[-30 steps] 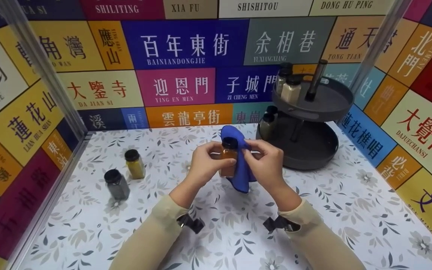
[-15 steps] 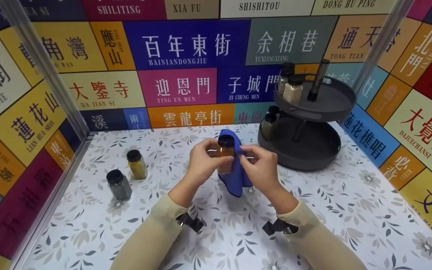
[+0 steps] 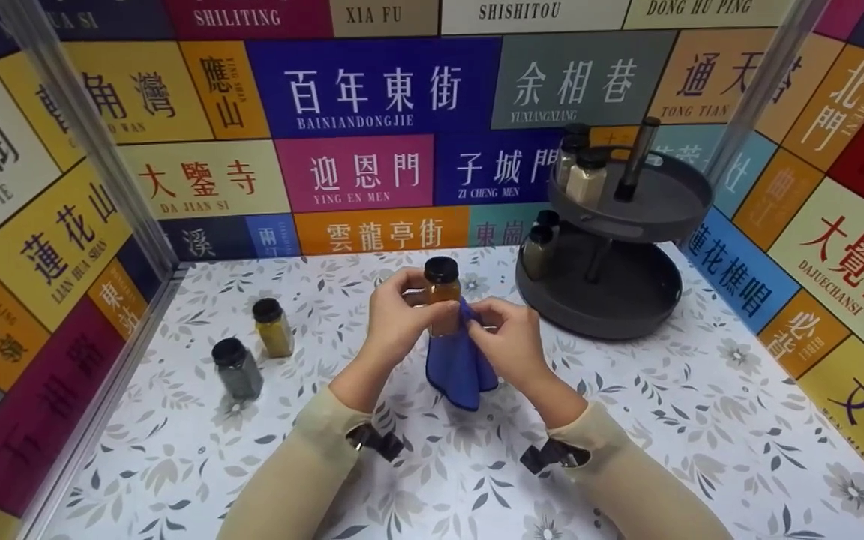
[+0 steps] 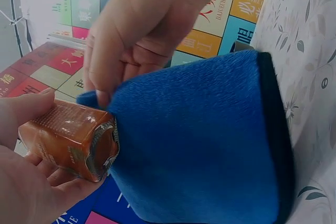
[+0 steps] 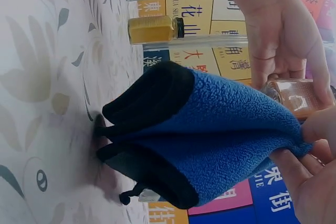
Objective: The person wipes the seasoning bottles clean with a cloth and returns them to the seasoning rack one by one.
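Note:
My left hand (image 3: 402, 311) pinches a glass spice jar (image 3: 443, 296) with a black lid and orange-brown powder, upright above the table. Its square base (image 4: 103, 148) faces the left wrist camera. To the right, my right hand (image 3: 507, 334) pinches a blue cloth (image 3: 458, 371) by its upper part, close against the jar's side. The cloth hangs in folds with dark edging, as the right wrist view shows; its lower part drops below the jar. In the left wrist view the cloth (image 4: 199, 140) hides part of the background.
A yellow-powder jar (image 3: 274, 330) and a dark grey-green jar (image 3: 238, 369) stand on the floral tablecloth (image 3: 177, 465) at left. A dark two-tier rack (image 3: 631, 300) stands at back right, with a pale jar (image 3: 586, 180) above and a dark jar (image 3: 538, 251) below. Printed walls enclose the table.
The jar has shifted slightly left and up relative to the cloth. The cloth, earlier standing up behind the jar, now hangs lower beneath it. Both hands have drifted a little left.

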